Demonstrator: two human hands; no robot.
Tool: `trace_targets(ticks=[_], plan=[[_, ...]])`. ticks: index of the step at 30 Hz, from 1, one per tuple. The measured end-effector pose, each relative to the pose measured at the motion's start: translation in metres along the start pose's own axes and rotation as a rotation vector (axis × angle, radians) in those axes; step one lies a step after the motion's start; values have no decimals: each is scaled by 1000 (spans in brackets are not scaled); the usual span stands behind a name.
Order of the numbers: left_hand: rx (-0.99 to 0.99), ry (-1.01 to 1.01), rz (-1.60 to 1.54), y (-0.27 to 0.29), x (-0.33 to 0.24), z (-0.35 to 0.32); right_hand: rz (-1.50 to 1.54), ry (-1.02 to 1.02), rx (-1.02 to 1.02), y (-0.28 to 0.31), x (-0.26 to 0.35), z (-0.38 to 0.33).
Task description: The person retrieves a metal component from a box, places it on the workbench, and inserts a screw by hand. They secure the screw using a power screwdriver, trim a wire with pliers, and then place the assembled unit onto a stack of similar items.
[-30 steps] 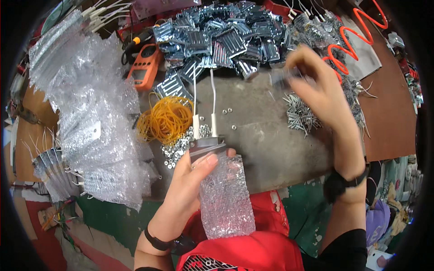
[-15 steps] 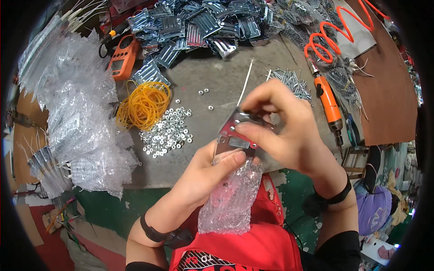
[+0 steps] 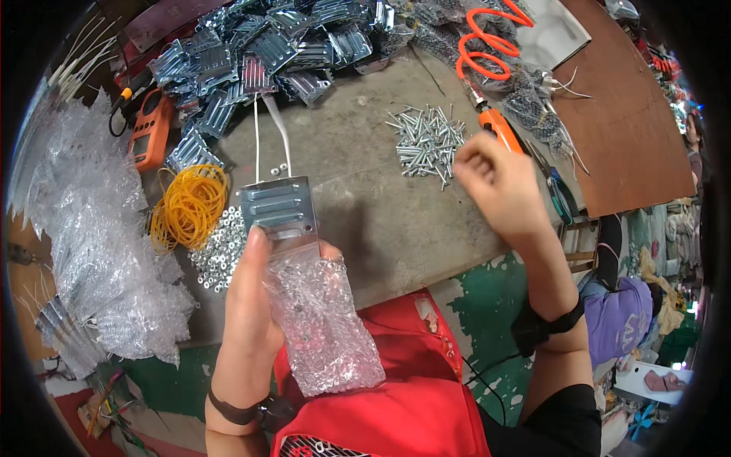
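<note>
Silver plate [image 3: 280, 204]: ridged metal, sitting raised over the near-left part of the grey bench [image 3: 358, 198], its far end showing bare, its near end meeting a sleeve of bubble wrap [image 3: 324, 331] that is hanging toward the lap.

Left hand [image 3: 255, 305]: is gripping plate and wrap together where they are joining, the thumb lying along the left edge, a fingertip showing at the right.

Right hand [image 3: 499, 183]: is hovering just beside the loose screws [image 3: 430, 141], fingers curling inward; whether they are holding anything, one cannot tell.

White wires [image 3: 256, 141]: two are running from the plate's far edge toward the heap of ridged plates [image 3: 263, 57].

Metal: is looking stiff and fairly light, its smooth face probably slippery, its thin edges perhaps sharp.

Wrap: is looking soft and apt to slide or bunch, so a hold on the wrap alone is seeming unreliable.

Edges: are offering the surest hold, thumb and fingers pinching both long sides near the wrap's mouth; the wires are looking like the part to spare from pulling.

Left side: rubber bands [image 3: 190, 206] are lying beside scattered nuts [image 3: 217, 255], with an orange meter [image 3: 151, 131] beyond and a bubble-wrapped pile [image 3: 99, 236] farther left.

Right side: an orange power screwdriver [image 3: 499, 129] is resting behind the right hand, near green-handled pliers [image 3: 562, 199].
</note>
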State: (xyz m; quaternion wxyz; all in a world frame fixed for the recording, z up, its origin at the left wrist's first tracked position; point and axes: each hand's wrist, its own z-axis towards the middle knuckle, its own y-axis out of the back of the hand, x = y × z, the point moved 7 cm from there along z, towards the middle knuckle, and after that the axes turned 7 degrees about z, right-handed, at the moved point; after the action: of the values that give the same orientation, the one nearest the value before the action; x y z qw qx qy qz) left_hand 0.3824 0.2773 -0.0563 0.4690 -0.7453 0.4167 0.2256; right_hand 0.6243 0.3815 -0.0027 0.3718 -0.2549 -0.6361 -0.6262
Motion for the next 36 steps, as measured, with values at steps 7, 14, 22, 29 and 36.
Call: trace_targets(ticks=[7, 14, 22, 29, 36], plan=[[15, 23, 52, -11, 7, 6, -409, 172, 32, -24, -6, 1], [144, 68, 54, -13, 20, 4, -457, 291, 54, -22, 5, -17], [215, 40, 0, -32, 16, -3, 357, 571, 8, -47, 83, -41], [179, -27, 24, -32, 15, -9, 32, 785, -14, -53, 98, -56], [204, 35, -47, -27, 20, -9, 28, 622, 196, -54, 106, -47]])
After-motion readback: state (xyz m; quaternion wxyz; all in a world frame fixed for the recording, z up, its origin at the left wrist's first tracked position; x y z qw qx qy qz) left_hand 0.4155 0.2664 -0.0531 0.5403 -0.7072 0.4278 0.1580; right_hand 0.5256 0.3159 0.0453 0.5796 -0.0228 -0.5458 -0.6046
